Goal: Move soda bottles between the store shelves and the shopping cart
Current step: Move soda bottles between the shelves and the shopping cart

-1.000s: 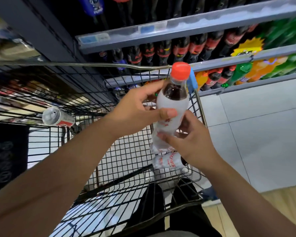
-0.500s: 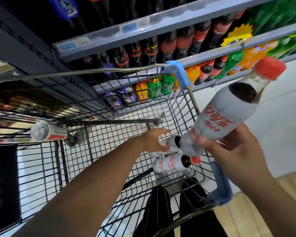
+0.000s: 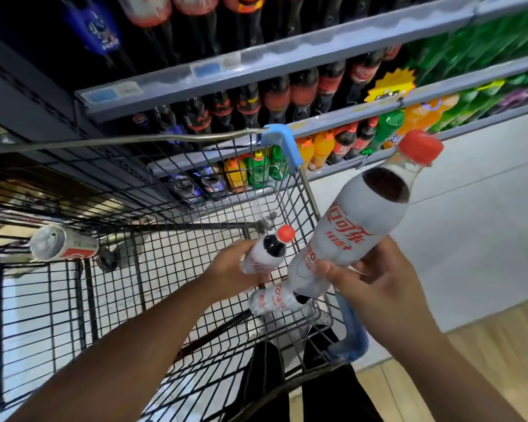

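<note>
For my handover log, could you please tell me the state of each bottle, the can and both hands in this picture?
Raised bottle: capped, tilted, held up in the air.
Second bottle: capped, inside the cart.
Third bottle: lying on the cart floor.
Can: lying on its side.
Right hand: grips the raised bottle's base.
Left hand: grips the second bottle.

This was a shop's drinks aisle. Metal shelves point(image 3: 287, 53) fronted with price-tag strips point(image 3: 208, 68) stood packed with rows of cola, orange and green soda bottles point(image 3: 302, 86), with a yellow starburst promo tag point(image 3: 390, 88) on one edge. A wire shopping cart point(image 3: 153, 269) with blue corner guards point(image 3: 282, 141) stood before them on pale floor tiles point(image 3: 470, 223).
</note>
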